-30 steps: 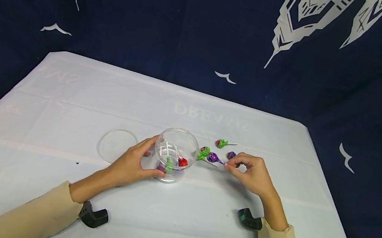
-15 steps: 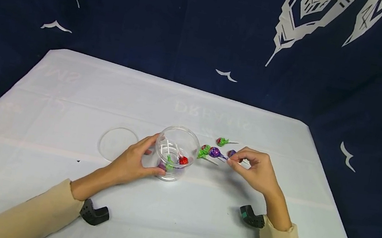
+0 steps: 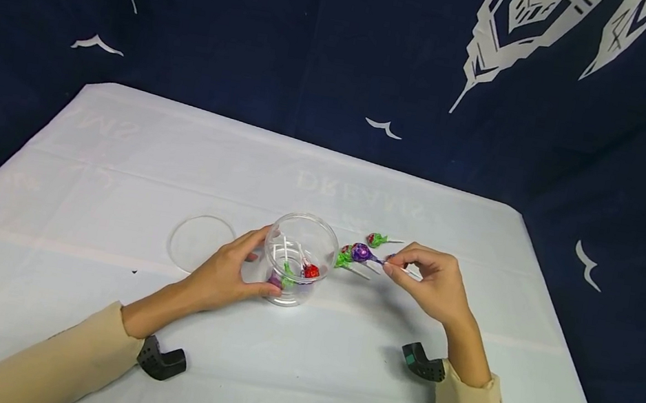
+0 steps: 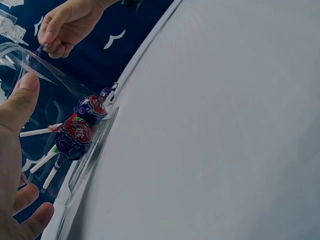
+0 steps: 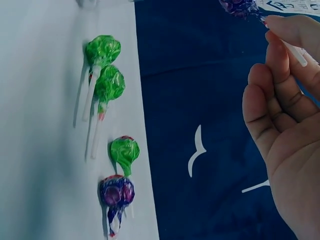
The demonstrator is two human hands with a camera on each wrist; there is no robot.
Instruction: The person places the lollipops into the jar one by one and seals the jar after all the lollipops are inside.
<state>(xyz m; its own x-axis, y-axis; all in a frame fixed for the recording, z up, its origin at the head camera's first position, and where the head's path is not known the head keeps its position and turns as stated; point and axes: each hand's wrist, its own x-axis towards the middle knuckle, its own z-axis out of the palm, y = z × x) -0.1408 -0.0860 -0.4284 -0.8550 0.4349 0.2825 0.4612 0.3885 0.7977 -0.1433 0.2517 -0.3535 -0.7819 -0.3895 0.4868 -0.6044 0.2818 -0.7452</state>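
Note:
A clear plastic jar stands on the white-covered table, its mouth uncovered. My left hand grips it from the left, thumb at the near side and fingers behind. Inside lie several lollipops, among them a red one and purple ones. With thumb and index finger my right hand pinches a purple lollipop by its stick, held above the table to the right of the jar. Below it are green lollipops, and a further purple lollipop lies nearby, mostly hidden by the right hand in the head view.
A clear round lid or ring lies flat left of the jar. One green lollipop lies farther back on the table. A small dark speck is on the cloth. A dark blue printed curtain hangs behind the table.
The right hand has lifted slightly with the purple lollipop, which now overlaps the green ones more in the head view. The left hand and jar have stayed in place.

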